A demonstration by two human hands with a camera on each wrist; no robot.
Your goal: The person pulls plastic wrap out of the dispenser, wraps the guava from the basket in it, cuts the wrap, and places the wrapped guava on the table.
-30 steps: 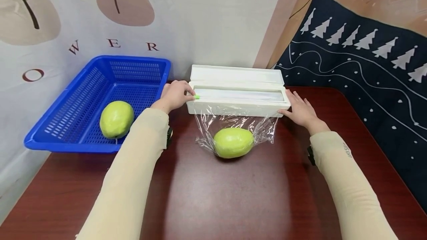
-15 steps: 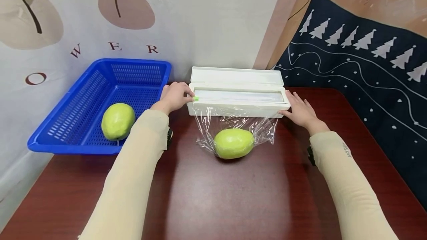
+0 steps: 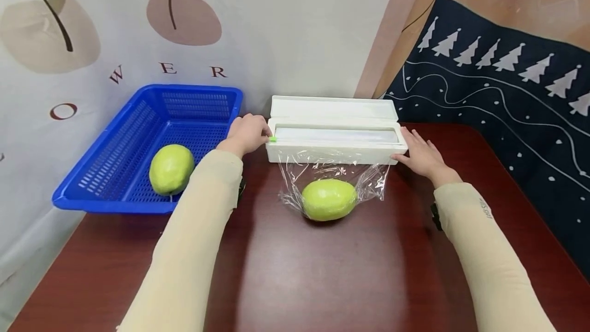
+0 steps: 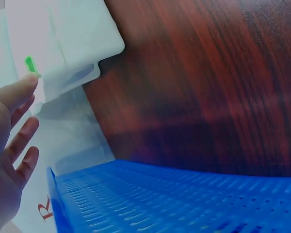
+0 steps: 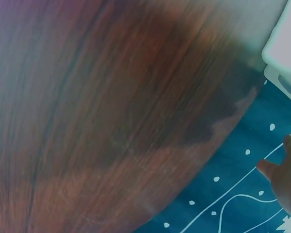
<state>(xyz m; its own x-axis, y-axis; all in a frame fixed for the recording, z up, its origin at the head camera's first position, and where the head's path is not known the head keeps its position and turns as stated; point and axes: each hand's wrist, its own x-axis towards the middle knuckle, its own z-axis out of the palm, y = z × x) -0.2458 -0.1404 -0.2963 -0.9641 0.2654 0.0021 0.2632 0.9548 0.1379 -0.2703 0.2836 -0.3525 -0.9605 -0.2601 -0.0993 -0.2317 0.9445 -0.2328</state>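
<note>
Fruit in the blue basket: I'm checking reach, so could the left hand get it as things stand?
Probably yes: the basket is open above the fruit, and the left hand is near, though touching the green tab.

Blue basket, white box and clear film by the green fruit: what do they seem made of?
The blue basket looks like moulded plastic, slightly shiny, given its evenly slotted walls. The white box is probably hard plastic, smooth and satin, with rounded corners. The clear film seems thin, glossy plastic: see-through, wrinkled, with bright highlights.
</note>
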